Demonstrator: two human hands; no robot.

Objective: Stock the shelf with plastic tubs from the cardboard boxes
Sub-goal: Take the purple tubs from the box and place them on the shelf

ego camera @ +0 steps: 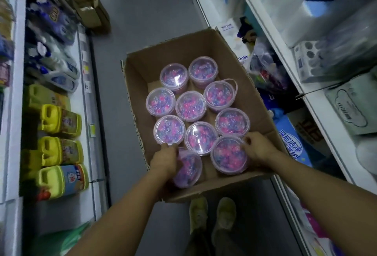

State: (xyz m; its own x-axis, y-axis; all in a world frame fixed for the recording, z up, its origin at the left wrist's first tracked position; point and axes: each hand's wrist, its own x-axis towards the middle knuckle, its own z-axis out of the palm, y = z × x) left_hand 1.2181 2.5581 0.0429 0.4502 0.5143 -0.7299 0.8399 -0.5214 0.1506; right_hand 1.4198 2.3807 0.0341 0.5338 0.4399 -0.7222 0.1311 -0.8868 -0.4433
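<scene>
An open cardboard box [242, 66] stands on the aisle floor, holding several round plastic tubs with clear lids and pink and purple pods inside, such as the middle tub [190, 105]. My left hand [164, 158] is closed around the nearest left tub [189, 169], which is tilted on its side. My right hand [258, 146] grips the rim of the near right tub [228, 154], which stands upright. One tub [219, 95] at the right has its pink handle raised.
A white shelf [87, 100] on the left carries yellow jugs [61, 151] and blue-capped bottles. The right shelf [318, 113] holds tissue packs and boxes. A second cardboard box [89, 9] sits farther up the aisle. My feet [212, 215] stand just behind the box.
</scene>
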